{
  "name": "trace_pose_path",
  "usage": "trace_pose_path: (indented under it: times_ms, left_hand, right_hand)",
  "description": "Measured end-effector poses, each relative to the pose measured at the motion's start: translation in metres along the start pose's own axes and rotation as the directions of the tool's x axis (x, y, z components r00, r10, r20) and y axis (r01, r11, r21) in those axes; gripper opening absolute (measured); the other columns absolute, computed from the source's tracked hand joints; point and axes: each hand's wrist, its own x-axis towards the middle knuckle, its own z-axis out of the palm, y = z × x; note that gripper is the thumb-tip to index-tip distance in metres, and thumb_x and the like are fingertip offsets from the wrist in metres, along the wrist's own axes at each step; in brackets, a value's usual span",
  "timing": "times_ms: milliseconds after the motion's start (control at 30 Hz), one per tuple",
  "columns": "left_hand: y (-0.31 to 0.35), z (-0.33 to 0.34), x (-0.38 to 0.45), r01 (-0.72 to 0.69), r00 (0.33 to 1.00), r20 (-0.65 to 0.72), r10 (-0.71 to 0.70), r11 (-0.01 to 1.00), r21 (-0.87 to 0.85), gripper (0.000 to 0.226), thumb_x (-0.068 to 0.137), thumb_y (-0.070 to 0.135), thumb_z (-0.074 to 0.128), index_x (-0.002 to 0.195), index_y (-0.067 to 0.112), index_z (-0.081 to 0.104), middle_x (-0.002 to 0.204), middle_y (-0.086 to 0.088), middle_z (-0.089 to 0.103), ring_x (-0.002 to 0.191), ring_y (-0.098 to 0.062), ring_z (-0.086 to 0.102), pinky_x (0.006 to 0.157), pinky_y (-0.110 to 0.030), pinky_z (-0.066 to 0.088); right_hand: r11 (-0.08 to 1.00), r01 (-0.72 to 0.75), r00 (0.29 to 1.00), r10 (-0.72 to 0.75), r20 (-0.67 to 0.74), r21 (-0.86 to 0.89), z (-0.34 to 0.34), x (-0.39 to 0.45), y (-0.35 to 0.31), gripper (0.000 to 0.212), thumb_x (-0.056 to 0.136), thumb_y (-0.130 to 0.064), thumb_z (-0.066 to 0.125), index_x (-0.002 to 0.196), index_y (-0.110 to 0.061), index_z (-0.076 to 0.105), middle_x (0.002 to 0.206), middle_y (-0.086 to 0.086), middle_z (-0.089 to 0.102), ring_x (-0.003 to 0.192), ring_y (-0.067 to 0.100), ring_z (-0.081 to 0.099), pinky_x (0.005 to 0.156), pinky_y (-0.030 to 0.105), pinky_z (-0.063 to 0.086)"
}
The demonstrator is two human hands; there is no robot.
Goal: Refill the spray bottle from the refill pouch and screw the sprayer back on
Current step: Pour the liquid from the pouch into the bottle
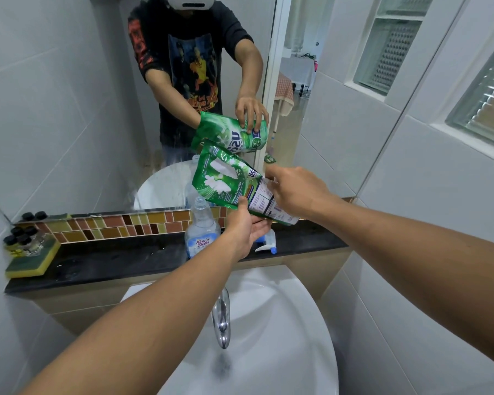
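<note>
Both hands grasp a green refill pouch above the desk: left hand underneath, right hand at its end. Uncapped spray bottle stands below; sprayer lies beside it.

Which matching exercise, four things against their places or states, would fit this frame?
Things:
1. refill pouch
2. spray bottle
3. sprayer head
4. sponge

States:
A. lying on the dark ledge, off its bottle
B. at the ledge's left end, under small jars
C. held in both hands
D. standing open, no top on

Pairs: 1-C, 2-D, 3-A, 4-B
</note>
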Motion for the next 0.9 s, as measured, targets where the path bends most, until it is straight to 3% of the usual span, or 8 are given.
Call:
trace_pose_path:
  times_ms: [100, 200, 400, 533, 633, 733, 833, 900]
  left_hand:
    - [0.000, -0.003, 0.002, -0.019, 0.999, -0.033, 0.021, 0.998, 0.066, 0.049, 0.110, 0.048, 0.038, 0.132, 0.007, 0.055, 0.117, -0.027, 0.072, 0.106, -0.036, 0.074, 0.088, -0.043, 0.062]
    - [0.001, -0.006, 0.003, -0.043, 0.995, -0.084, 0.051, 0.994, 0.100, 0.046, 0.110, 0.045, 0.041, 0.136, 0.008, 0.053, 0.118, -0.026, 0.073, 0.100, -0.035, 0.075, 0.085, -0.043, 0.063]
    - [-0.001, -0.017, 0.004, -0.117, 0.984, -0.114, 0.139, 0.977, 0.177, 0.033, 0.109, 0.042, 0.047, 0.123, 0.012, 0.051, 0.112, -0.019, 0.075, 0.095, -0.032, 0.078, 0.091, -0.047, 0.063]
    - [0.001, -0.022, 0.001, -0.159, 0.977, -0.097, 0.188, 0.955, 0.251, 0.027, 0.107, 0.041, 0.052, 0.118, 0.015, 0.052, 0.116, -0.015, 0.075, 0.096, -0.029, 0.077, 0.091, -0.047, 0.063]
    - [0.003, -0.021, 0.000, -0.198, 0.970, -0.075, 0.233, 0.927, 0.319, 0.020, 0.107, 0.036, 0.055, 0.116, 0.017, 0.053, 0.116, -0.012, 0.074, 0.086, -0.023, 0.071, 0.090, -0.045, 0.064]
    - [0.008, -0.016, -0.001, -0.218, 0.966, -0.049, 0.254, 0.902, 0.372, 0.011, 0.106, 0.030, 0.057, 0.109, 0.020, 0.054, 0.108, -0.009, 0.074, 0.079, -0.020, 0.062, 0.083, -0.042, 0.064]
    - [0.010, -0.009, -0.002, -0.247, 0.960, -0.013, 0.280, 0.868, 0.431, 0.007, 0.106, 0.027, 0.060, 0.108, 0.023, 0.054, 0.108, -0.008, 0.074, 0.086, -0.019, 0.068, 0.071, -0.032, 0.064]
    - [0.009, -0.004, -0.003, -0.260, 0.957, 0.020, 0.289, 0.828, 0.496, 0.012, 0.105, 0.027, 0.060, 0.113, 0.021, 0.054, 0.110, -0.010, 0.076, 0.096, -0.028, 0.073, 0.081, -0.042, 0.065]
  right_hand:
    - [0.996, -0.036, 0.999, 0.034, 0.022, 0.083, 0.005, -0.003, 0.003, 0.012, 0.108, -0.032, 0.049, 0.114, -0.025, 0.057, 0.106, 0.007, 0.071, 0.085, 0.030, 0.058, 0.068, 0.041, 0.050]
    - [0.971, -0.085, 0.996, 0.074, 0.058, 0.222, 0.011, -0.006, 0.005, 0.011, 0.107, -0.029, 0.053, 0.113, -0.023, 0.060, 0.105, 0.004, 0.072, 0.088, 0.027, 0.064, 0.067, 0.037, 0.049]
    - [0.856, -0.172, 0.985, 0.140, 0.102, 0.488, 0.024, -0.013, 0.014, 0.011, 0.104, -0.027, 0.060, 0.113, -0.024, 0.066, 0.104, -0.003, 0.074, 0.092, 0.020, 0.070, 0.065, 0.031, 0.054]
    - [0.742, -0.208, 0.978, 0.160, 0.132, 0.637, 0.032, -0.022, 0.023, 0.012, 0.103, -0.023, 0.064, 0.115, -0.024, 0.068, 0.105, -0.003, 0.073, 0.096, 0.017, 0.071, 0.075, 0.039, 0.062]
    - [0.648, -0.227, 0.973, 0.190, 0.134, 0.727, 0.040, -0.029, 0.032, 0.015, 0.101, -0.020, 0.067, 0.115, -0.023, 0.069, 0.109, 0.000, 0.074, 0.100, 0.017, 0.071, 0.079, 0.041, 0.064]
    - [0.587, -0.241, 0.967, 0.215, 0.138, 0.773, 0.047, -0.038, 0.042, 0.018, 0.100, -0.020, 0.069, 0.117, -0.025, 0.069, 0.115, 0.000, 0.071, 0.105, 0.014, 0.067, 0.073, 0.032, 0.062]
    - [0.518, -0.247, 0.962, 0.233, 0.143, 0.819, 0.053, -0.045, 0.051, 0.019, 0.098, -0.018, 0.070, 0.115, -0.027, 0.068, 0.112, -0.002, 0.073, 0.104, 0.010, 0.067, 0.072, 0.028, 0.059]
    - [0.470, -0.257, 0.957, 0.247, 0.154, 0.844, 0.056, -0.049, 0.058, 0.019, 0.098, -0.016, 0.071, 0.115, -0.025, 0.068, 0.109, -0.004, 0.075, 0.101, 0.009, 0.070, 0.073, 0.030, 0.060]
